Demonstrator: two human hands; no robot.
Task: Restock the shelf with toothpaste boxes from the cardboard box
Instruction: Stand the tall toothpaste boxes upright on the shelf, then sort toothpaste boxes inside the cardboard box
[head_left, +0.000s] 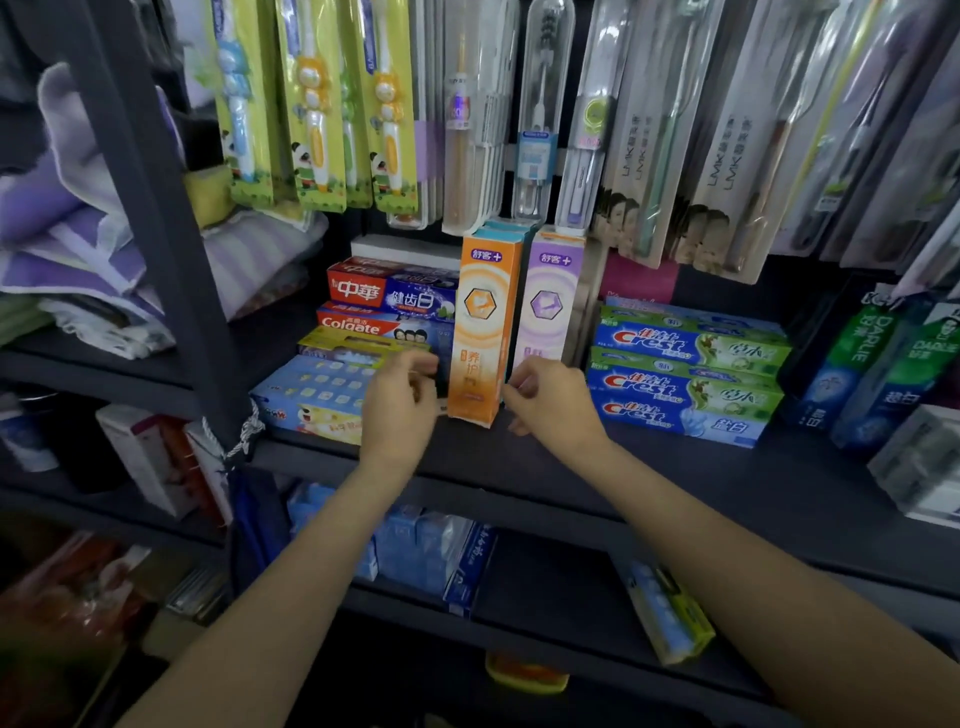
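An orange toothpaste box (483, 327) stands upright on the dark shelf (649, 467), with a purple box (545, 301) upright just behind and to its right. My left hand (402, 400) is at the orange box's left side, fingers curled, holding nothing. On the other side, my right hand (550, 400) hovers close to the box's lower corner with its fingers loosely bent and apart. Whether either hand touches the box I cannot tell. The cardboard box is out of view.
Flat stacks of toothpaste boxes lie left (374, 322) and right, the right ones Crest boxes (685, 374). Dark green boxes (878, 374) stand far right. Packaged toothbrushes (322, 104) hang above. Folded towels (62, 234) fill the left rack. Lower shelves hold more boxes (426, 545).
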